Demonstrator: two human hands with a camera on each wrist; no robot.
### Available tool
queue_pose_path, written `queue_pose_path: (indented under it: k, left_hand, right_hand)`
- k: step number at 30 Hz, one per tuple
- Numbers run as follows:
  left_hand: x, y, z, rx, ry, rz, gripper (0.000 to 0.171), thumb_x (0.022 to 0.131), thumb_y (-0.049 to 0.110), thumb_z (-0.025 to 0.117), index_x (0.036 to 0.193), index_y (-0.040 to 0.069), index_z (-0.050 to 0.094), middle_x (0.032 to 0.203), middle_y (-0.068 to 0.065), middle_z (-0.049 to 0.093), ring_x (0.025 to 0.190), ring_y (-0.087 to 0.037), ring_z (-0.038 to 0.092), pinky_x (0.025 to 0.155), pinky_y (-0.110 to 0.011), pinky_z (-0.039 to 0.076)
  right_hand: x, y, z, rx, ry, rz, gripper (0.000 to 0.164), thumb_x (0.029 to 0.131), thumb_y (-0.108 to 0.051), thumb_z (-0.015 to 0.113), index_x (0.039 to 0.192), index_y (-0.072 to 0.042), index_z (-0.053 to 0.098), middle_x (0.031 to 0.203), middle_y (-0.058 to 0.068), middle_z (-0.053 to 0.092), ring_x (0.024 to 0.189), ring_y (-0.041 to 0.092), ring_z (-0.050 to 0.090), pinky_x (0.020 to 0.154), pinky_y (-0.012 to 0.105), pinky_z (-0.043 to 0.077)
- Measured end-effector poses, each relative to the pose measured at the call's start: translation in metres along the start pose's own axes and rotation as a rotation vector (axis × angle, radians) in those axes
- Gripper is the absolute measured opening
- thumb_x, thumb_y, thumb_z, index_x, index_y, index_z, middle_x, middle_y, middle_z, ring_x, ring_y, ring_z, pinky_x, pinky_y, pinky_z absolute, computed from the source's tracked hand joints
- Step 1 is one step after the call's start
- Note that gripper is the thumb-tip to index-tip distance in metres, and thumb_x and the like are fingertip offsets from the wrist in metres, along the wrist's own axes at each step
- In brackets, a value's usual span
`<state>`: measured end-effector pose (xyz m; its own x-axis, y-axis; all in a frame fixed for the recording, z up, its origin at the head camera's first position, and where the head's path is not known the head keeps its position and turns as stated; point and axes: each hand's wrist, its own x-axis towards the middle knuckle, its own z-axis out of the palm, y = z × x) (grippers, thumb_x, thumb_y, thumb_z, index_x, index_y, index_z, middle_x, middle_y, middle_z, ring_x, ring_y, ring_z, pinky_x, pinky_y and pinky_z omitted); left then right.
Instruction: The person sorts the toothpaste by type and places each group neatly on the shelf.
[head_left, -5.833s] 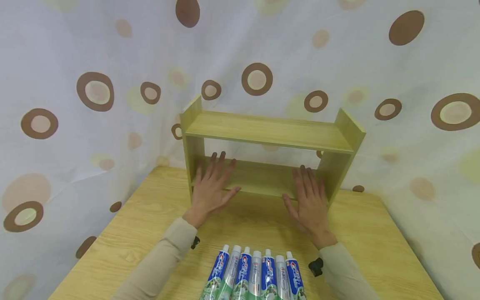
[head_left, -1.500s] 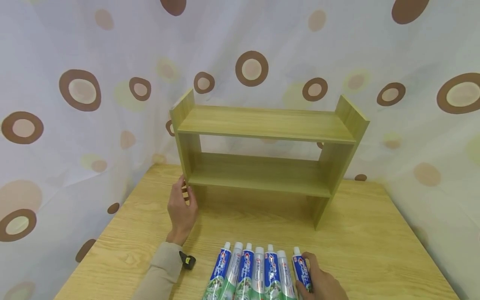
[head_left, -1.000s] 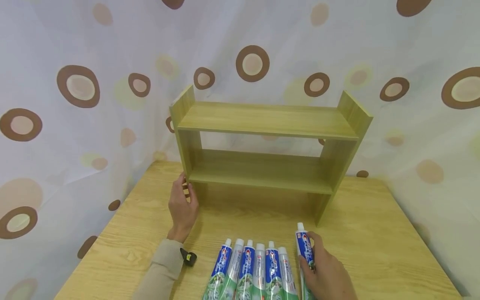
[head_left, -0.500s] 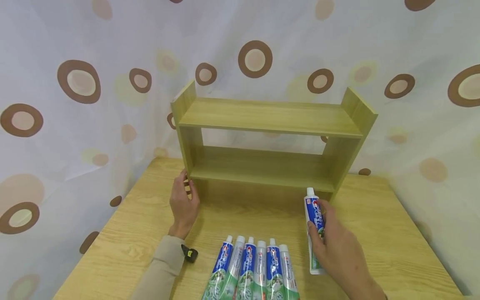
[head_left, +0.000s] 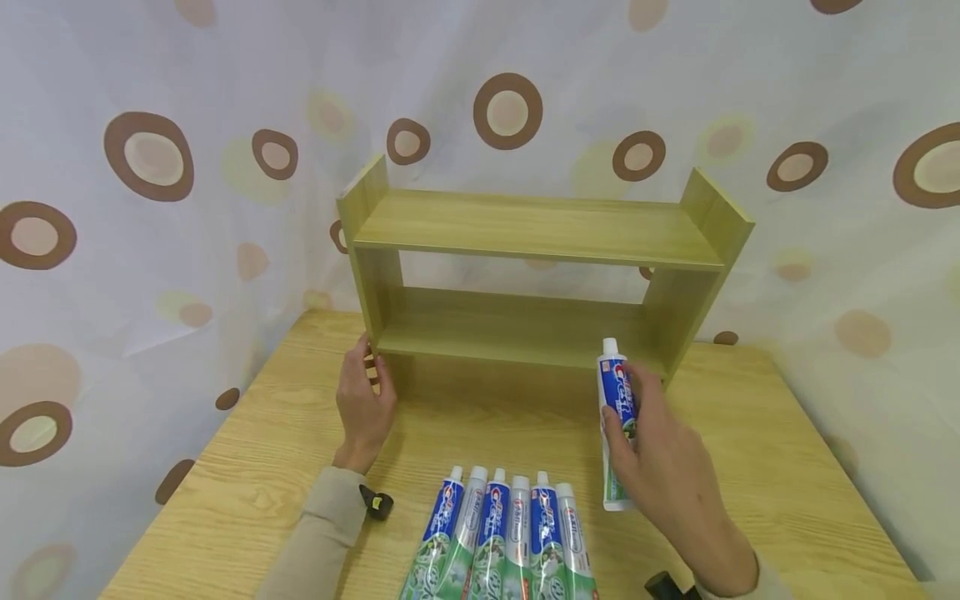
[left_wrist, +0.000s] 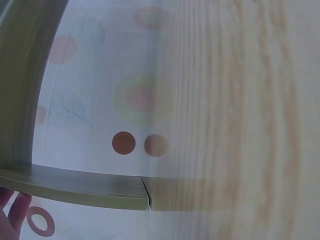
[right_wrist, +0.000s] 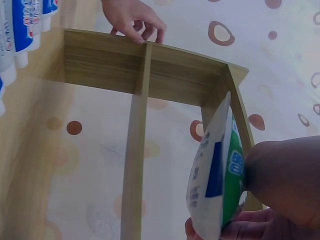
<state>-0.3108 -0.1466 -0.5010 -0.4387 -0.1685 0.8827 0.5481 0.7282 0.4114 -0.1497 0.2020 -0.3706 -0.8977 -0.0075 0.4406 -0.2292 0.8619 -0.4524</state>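
Observation:
My right hand (head_left: pixel 671 458) grips a blue, white and green toothpaste tube (head_left: pixel 618 396), its white cap pointing up, in front of the lower board's right end. The right wrist view shows the tube's flat tail end (right_wrist: pixel 215 175). My left hand (head_left: pixel 365 404) holds the left side panel of a two-tier wooden shelf (head_left: pixel 525 221); its thumb is by the front edge and the fingers are on the outer side, partly hidden. Several toothpaste tubes (head_left: pixel 491 533), blue ones alternating with silver ones, lie side by side on the table, caps toward the shelf.
The wood-grain table (head_left: pixel 255 450) carries the shelf near its back edge. Behind and beside it hangs a white cloth (head_left: pixel 450 67) with brown and beige circles. Black wrist-worn devices show by both sleeves, such as the left one (head_left: pixel 377 503).
Both hands left the lower board; the left moved to the side panel. My right hand took the rightmost tube from the row, lifted it and carried it toward the shelf.

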Motion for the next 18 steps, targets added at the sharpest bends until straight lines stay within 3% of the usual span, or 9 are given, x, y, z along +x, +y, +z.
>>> queue_pose_path:
  k: [11, 18]
  left_hand:
    - [0.005, -0.001, -0.002, -0.004, -0.015, -0.02, 0.038, 0.104, -0.004, 0.062, 0.142, -0.008, 0.057, 0.114, -0.029, 0.069, 0.09, -0.041, 0.077, 0.062, -0.047, 0.067]
    - [0.001, -0.001, -0.001, -0.001, -0.006, -0.004, 0.036, 0.104, -0.003, 0.061, 0.14, -0.008, 0.058, 0.112, -0.029, 0.069, 0.088, -0.04, 0.077, 0.06, -0.046, 0.067]
  right_hand:
    - [0.018, -0.021, -0.006, 0.031, 0.067, -0.07, 0.062, 0.106, -0.014, 0.07, 0.159, 0.001, 0.041, 0.106, 0.028, 0.075, 0.056, 0.014, 0.058, 0.043, 0.019, 0.043]
    - [0.029, -0.02, -0.025, 0.014, 0.093, -0.051, 0.064, 0.106, -0.015, 0.07, 0.161, -0.001, 0.039, 0.105, 0.031, 0.075, 0.06, 0.022, 0.064, 0.045, 0.022, 0.046]
